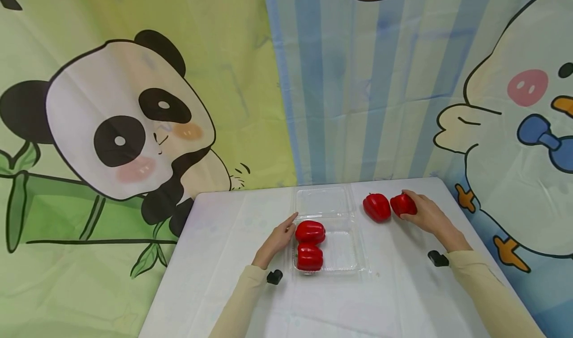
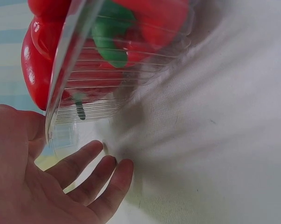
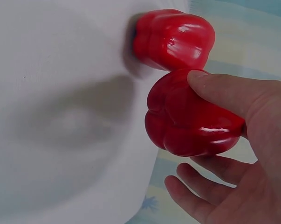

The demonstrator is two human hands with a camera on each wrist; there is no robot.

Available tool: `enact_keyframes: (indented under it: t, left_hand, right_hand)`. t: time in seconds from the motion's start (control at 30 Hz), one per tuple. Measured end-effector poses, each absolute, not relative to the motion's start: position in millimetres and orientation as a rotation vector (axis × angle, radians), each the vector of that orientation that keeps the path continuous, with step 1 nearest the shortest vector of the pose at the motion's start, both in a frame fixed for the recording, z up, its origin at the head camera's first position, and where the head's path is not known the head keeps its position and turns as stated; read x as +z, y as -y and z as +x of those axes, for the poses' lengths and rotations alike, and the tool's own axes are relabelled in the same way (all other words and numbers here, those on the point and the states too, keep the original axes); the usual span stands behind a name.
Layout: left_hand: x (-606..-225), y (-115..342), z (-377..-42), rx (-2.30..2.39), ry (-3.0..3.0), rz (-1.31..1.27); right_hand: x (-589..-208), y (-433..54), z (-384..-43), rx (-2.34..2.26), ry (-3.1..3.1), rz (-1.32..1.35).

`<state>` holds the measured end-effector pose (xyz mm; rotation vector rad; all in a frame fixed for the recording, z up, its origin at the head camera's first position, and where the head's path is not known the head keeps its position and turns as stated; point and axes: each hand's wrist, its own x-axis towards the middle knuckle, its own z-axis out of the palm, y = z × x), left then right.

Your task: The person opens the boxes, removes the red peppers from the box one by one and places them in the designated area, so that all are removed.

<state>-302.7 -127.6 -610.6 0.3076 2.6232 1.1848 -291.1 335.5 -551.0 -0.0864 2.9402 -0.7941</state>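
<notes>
A clear plastic clamshell box (image 1: 342, 251) lies with its lid (image 1: 323, 201) folded back on the white table. In its left half sit two red bell peppers, one (image 1: 310, 232) behind the other (image 1: 310, 257); green stems show through the wall in the left wrist view. My left hand (image 1: 278, 237) is at the box's left side, thumb by the rim (image 2: 51, 123), fingers loosely extended. On the right, my right hand (image 1: 427, 216) holds a red bell pepper (image 3: 191, 116) between thumb and fingers. Another red bell pepper (image 3: 175, 39) lies on the table just beside it.
The white table (image 1: 403, 298) ends at a patterned cloth backdrop (image 1: 241, 104) behind and on both sides. Black camera mounts show at the left wrist (image 1: 274, 277) and the right wrist (image 1: 437, 259).
</notes>
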Motion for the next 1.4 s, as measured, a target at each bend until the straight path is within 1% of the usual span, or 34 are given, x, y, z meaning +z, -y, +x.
enact_keyframes:
  t: [0.93,1.4]
  left_hand:
    - [-612,129,-303,1.193,-2.618,0.320]
    - [-612,128,-304,1.192,-2.633,0.363]
  right_hand:
    - [-573,-336,-314,-0.805,-2.855,0.066]
    - [-573,-332,-317,-0.775,-2.841,0.126]
